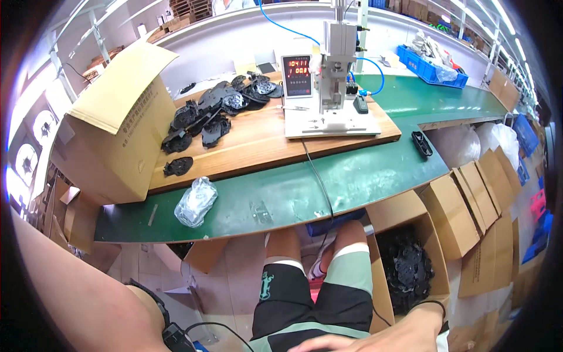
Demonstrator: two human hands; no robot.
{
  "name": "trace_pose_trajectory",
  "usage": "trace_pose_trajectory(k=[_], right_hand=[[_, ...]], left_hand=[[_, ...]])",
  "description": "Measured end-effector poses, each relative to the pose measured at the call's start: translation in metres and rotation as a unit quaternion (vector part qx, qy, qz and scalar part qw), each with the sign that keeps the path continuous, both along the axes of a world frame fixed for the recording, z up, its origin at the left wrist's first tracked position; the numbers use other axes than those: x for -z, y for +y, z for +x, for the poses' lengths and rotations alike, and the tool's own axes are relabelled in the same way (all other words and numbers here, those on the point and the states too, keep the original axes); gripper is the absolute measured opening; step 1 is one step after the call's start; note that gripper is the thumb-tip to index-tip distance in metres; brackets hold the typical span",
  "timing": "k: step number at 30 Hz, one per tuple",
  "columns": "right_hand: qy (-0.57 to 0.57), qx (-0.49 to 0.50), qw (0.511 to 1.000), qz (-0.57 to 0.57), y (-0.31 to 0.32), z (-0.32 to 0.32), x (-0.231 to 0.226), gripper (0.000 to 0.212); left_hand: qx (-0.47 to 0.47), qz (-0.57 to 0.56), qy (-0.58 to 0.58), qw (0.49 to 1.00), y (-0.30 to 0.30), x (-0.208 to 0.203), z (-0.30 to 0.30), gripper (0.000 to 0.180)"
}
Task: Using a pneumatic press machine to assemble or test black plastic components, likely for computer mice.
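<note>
Black plastic parts [407, 267] lie heaped inside an open cardboard carton [399, 212], which stands on the floor just right of the person's knees. Nearest to it is the right hand [384, 340], its wrist, ringed by a dark band [433, 303], overlapping the carton's near edge in this view. Its fingers point left across the lap of the black-and-green shorts [287, 293], and the lower edge cuts the hand off, so whether it grips anything cannot be told. At the left, a bent arm [97, 287] leaves the frame below; the left hand is out of view. Ahead, on a green workbench [281, 202], a wooden board [252, 149] carries a bench-top press [339, 70] beside a controller with red digits [297, 76], plus a loose pile of black moulded pieces [217, 105]. A tall cardboard box [117, 144] stands left of these pieces, and a clear plastic bag [196, 201] lies in front of the board.
</note>
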State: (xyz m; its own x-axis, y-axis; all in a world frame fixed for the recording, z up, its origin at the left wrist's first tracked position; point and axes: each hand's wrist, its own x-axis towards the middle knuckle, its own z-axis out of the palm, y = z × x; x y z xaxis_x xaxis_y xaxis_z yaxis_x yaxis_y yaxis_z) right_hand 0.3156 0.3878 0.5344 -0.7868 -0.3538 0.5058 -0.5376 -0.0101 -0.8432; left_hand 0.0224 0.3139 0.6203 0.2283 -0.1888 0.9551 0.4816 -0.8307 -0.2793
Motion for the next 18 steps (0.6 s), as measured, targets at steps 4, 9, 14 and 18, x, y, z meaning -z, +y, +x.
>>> trace_pose_trajectory(k=[4,9,14,18], right_hand=[[-0.013,-0.018,0.998,0.051,0.016,-0.001,-0.014,0.074],[0.028,-0.007,0.994,0.109,0.036,-0.003,-0.053,0.055],[0.099,0.182,0.973,0.104,0.017,0.026,-0.104,0.037],[0.204,0.443,0.808,-0.330,-0.060,0.002,-0.016,0.034]], left_hand=[[0.005,0.011,-0.013,1.000,0.005,-0.001,-0.002,0.087],[-0.015,0.010,-0.021,1.000,-0.002,-0.008,-0.008,0.087],[0.011,0.020,-0.034,0.999,0.003,0.001,-0.010,0.086],[-0.021,0.006,-0.031,0.999,-0.007,0.006,-0.018,0.085]])
